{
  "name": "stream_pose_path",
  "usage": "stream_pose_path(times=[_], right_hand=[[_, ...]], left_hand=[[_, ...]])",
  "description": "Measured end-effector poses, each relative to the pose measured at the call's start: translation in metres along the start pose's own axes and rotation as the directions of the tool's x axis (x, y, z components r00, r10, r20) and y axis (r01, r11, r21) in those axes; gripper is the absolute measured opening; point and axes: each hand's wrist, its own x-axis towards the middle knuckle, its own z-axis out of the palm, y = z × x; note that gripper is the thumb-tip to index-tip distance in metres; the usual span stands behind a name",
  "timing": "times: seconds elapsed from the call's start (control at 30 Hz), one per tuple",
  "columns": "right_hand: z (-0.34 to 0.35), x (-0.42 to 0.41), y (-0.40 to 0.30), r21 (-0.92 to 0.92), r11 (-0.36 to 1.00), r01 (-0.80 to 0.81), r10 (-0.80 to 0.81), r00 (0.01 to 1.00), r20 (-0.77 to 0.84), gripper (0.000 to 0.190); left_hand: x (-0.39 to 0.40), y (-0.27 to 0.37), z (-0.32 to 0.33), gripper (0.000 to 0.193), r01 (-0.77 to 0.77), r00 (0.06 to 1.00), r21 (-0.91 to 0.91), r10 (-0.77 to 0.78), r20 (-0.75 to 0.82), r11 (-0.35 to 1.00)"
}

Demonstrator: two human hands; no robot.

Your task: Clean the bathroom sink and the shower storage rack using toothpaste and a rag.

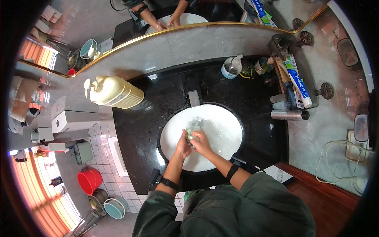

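Over the white oval washbasin (228, 142), my left hand (183, 146) and my right hand (202, 144) are close together. Between them is a small, pale greenish object (189, 135), blurred and partly covered by my fingers; its exact kind cannot be made out. My left hand holds it from the left side, while the fingers of my right hand lie across it. Just beyond the hands is a round, clear patch (197, 122) near the drain area. Water streaks show on the basin's right side. A square metal faucet (194, 98) stands at the basin's far rim.
A large cream pump bottle (118, 93) stands left on the black countertop (136, 133). At the back right are a clear pump bottle (232, 67), a toothpaste tube (299, 84) in a rack and a silver can (288, 115). A gold-edged mirror (165, 29) spans the wall.
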Motion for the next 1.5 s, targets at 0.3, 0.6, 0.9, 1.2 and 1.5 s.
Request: stream_pose_path(times=[0.3, 0.6, 0.9, 1.2, 1.5], right_hand=[[0.013, -0.025, -0.085, -0.314, 0.886, 0.342, -0.330, 0.939, 0.091, 0.025], [-0.002, 0.009, -0.044, -0.442, 0.827, 0.346, -0.365, 0.930, 0.045, 0.025], [-0.022, 0.024, -0.008, -0.808, 0.576, -0.126, 0.242, 0.970, 0.022, 0.056], [-0.014, 0.033, 0.013, -0.902, 0.433, -0.007, 0.335, 0.929, 0.154, 0.056], [-0.024, 0.022, -0.037, -0.735, 0.677, -0.040, 0.201, 0.970, 0.133, 0.044]], left_hand=[[0.026, -0.023, 0.004, 0.051, -0.176, 0.983, -0.148, 0.168, -0.069, 0.973], [0.017, -0.032, 0.005, 0.049, -0.237, 0.951, -0.044, 0.222, -0.214, 0.971], [-0.022, -0.012, -0.014, 0.036, -0.256, 0.870, 0.711, 0.477, -0.126, 0.655], [-0.071, -0.001, 0.027, 0.063, -0.023, 0.708, 0.973, 0.684, 0.178, -0.230], [-0.036, -0.011, 0.005, 0.075, -0.239, 0.785, 0.968, 0.572, 0.238, -0.075]])
